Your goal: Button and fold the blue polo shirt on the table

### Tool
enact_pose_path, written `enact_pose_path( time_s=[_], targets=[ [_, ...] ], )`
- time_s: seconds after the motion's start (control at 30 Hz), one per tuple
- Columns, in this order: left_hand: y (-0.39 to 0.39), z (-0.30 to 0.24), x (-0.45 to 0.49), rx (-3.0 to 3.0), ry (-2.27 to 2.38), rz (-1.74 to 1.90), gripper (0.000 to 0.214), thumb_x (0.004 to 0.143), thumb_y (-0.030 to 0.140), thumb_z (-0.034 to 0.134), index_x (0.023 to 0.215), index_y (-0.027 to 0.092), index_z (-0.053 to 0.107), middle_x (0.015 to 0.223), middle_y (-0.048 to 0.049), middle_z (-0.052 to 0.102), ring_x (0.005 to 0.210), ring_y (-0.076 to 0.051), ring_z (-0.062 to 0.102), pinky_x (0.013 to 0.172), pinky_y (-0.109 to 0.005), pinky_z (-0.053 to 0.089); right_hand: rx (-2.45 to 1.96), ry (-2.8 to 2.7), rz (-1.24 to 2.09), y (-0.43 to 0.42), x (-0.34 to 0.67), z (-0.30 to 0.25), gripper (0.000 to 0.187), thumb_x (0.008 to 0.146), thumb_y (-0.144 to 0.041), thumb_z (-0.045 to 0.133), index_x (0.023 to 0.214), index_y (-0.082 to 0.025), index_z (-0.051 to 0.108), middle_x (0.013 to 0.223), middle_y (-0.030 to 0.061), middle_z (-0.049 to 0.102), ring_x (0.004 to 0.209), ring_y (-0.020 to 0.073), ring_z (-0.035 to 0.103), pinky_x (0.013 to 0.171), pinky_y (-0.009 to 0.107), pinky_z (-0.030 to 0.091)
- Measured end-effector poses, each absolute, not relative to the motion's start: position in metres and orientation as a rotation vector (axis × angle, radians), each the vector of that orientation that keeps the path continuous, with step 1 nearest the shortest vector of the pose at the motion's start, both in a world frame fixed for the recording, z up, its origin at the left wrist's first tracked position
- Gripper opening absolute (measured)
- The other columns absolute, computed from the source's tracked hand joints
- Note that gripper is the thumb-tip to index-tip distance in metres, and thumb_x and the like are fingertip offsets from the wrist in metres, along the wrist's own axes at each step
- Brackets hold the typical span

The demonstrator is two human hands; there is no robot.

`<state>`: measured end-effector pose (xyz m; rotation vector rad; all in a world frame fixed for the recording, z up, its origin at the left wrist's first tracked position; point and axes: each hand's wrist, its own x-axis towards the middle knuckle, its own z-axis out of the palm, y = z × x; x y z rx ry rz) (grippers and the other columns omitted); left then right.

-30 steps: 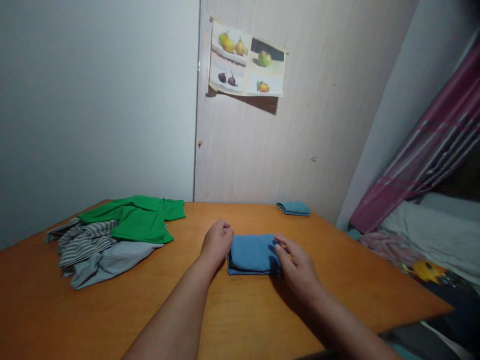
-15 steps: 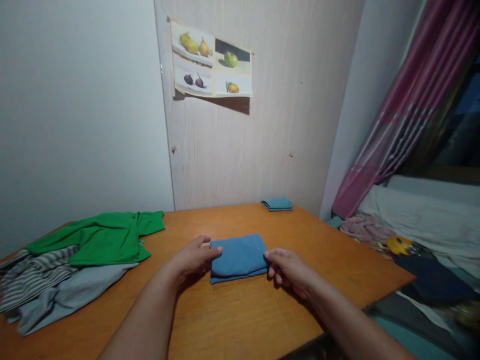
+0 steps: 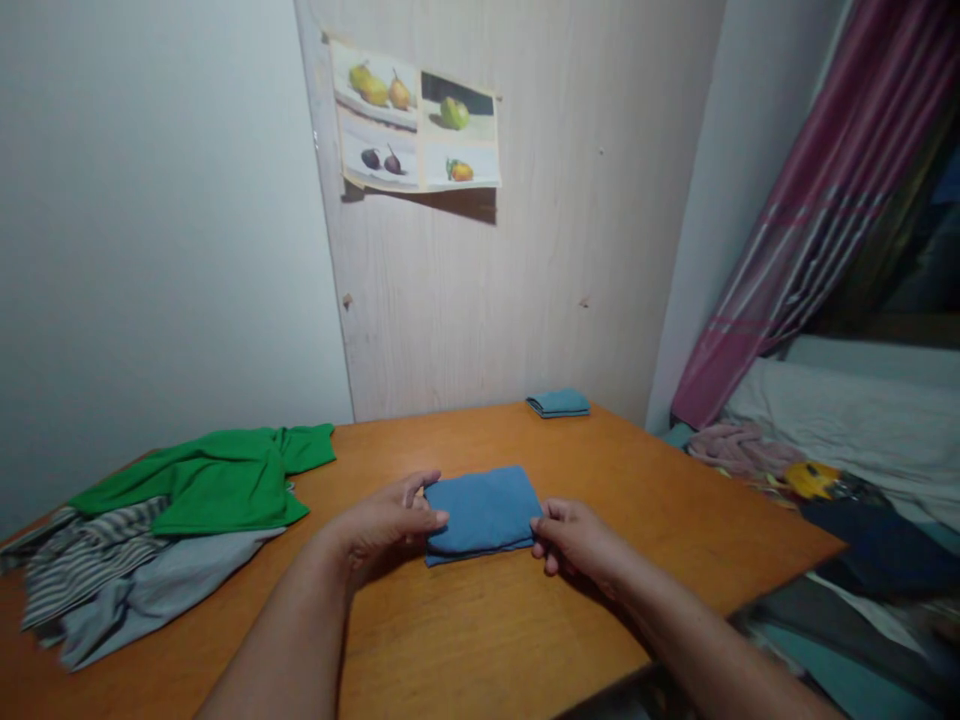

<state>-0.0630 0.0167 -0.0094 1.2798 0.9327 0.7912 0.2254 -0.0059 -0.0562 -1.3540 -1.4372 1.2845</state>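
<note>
As left grip (image 3: 382, 520) + right grip (image 3: 581, 537) hold blue cloth (image 3: 484, 510) | underside hidden

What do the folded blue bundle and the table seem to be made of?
The folded blue bundle looks like soft, matte cloth, with layered edges and slight creases; fibre unclear. The table is probably wood or wood-look laminate, orange-brown with faint streaks and a slight sheen.

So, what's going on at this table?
Someone's left hand and right hand are at opposite ends of a folded blue cloth lying on the table; the right pinches its edge. A folded teal cloth sits near the far right corner. Off to the left lies a loose heap of clothes, with a green top uppermost.
</note>
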Motion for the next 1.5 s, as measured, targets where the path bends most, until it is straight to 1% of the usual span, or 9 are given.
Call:
enact_pose_path(
  time_s=[0.13,0.23,0.3,0.37,0.47,0.7,0.97,1.27,1.5],
  targets=[
    [0.017,-0.009,-0.063,1.245,0.929,0.855,0.089,0.063,0.03,0.085,0.14,0.021,0.04,0.07,0.0068,0.054,0.063,-0.01,0.055,0.059,-0.021,0.038,-1.392,-1.432,1.227,-0.008,0.221,-0.054,0.019,0.089,-0.031,0.052,0.074,-0.019,0.048,0.058,-0.0031,0.061,0.038,0.0059,0.052,0.034,0.016,0.026],
    [0.021,-0.008,-0.06,1.212,1.038,0.926,0.055,0.066,0.034,0.079,0.112,0.018,0.054,0.07,0.0036,0.058,0.059,-0.009,0.055,0.056,-0.021,0.039,-1.383,-1.42,1.232,-0.008,0.22,-0.053,0.02,0.091,-0.03,0.05,0.074,-0.019,0.048,0.059,-0.0025,0.062,0.039,0.0058,0.052,0.035,0.016,0.028],
    [0.024,-0.009,-0.059,1.236,1.109,0.938,0.03,0.069,0.035,0.071,0.086,0.017,0.054,0.063,0.0032,0.056,0.05,-0.007,0.049,0.049,-0.019,0.033,-1.382,-1.418,1.229,-0.008,0.22,-0.052,0.021,0.091,-0.03,0.049,0.073,-0.019,0.048,0.058,-0.0026,0.061,0.039,0.0059,0.052,0.035,0.016,0.029],
    [0.026,-0.011,-0.061,1.26,1.164,0.928,0.023,0.068,0.032,0.066,0.073,0.018,0.048,0.058,0.0032,0.054,0.046,-0.006,0.045,0.045,-0.018,0.027,-1.387,-1.423,1.222,-0.009,0.22,-0.051,0.022,0.092,-0.029,0.049,0.072,-0.019,0.048,0.056,-0.0026,0.061,0.039,0.0061,0.052,0.035,0.016,0.029],
    [0.019,-0.013,-0.067,1.268,1.212,0.886,0.019,0.062,0.024,0.064,0.071,0.019,0.048,0.058,0.0024,0.057,0.046,-0.007,0.046,0.044,-0.018,0.027,-1.388,-1.431,1.218,-0.01,0.221,-0.05,0.021,0.092,-0.027,0.048,0.073,-0.019,0.049,0.057,-0.0014,0.062,0.041,0.007,0.054,0.036,0.016,0.031],
    [-0.012,-0.018,-0.067,1.337,1.141,0.81,0.027,0.058,0.019,0.062,0.085,0.018,0.056,0.059,0.0061,0.052,0.047,-0.006,0.038,0.045,-0.02,0.022,-1.348,-1.45,1.226,-0.006,0.223,-0.057,0.02,0.093,-0.027,0.048,0.075,-0.019,0.049,0.058,-0.0017,0.062,0.041,0.0067,0.054,0.037,0.015,0.032],
    [-0.016,-0.034,-0.058,1.513,1.271,0.799,0.031,0.068,0.043,0.067,0.065,0.018,0.05,0.055,0.0058,0.045,0.047,-0.006,0.034,0.048,-0.023,0.019,-1.319,-1.429,1.22,-0.002,0.222,-0.063,0.021,0.093,-0.026,0.049,0.074,-0.019,0.049,0.057,-0.0014,0.062,0.041,0.0066,0.054,0.037,0.015,0.033],
    [-0.017,-0.034,-0.046,1.585,1.431,0.861,0.032,0.066,0.037,0.069,0.056,0.02,0.044,0.049,0.0072,0.038,0.045,-0.006,0.03,0.046,-0.023,0.015,-1.325,-1.361,1.226,-0.002,0.219,-0.062,0.023,0.095,-0.022,0.048,0.072,-0.019,0.048,0.056,-0.0013,0.061,0.039,0.0062,0.053,0.036,0.014,0.033],
    [-0.014,-0.031,-0.043,1.629,1.565,0.882,0.046,0.079,0.061,0.052,0.057,0.022,0.04,0.05,0.0059,0.036,0.044,-0.008,0.029,0.046,-0.024,0.017,-1.333,-1.364,1.249,-0.003,0.218,-0.059,0.026,0.095,-0.02,0.046,0.07,-0.019,0.047,0.052,-0.0015,0.059,0.038,0.0062,0.053,0.035,0.013,0.034]
  ],
)
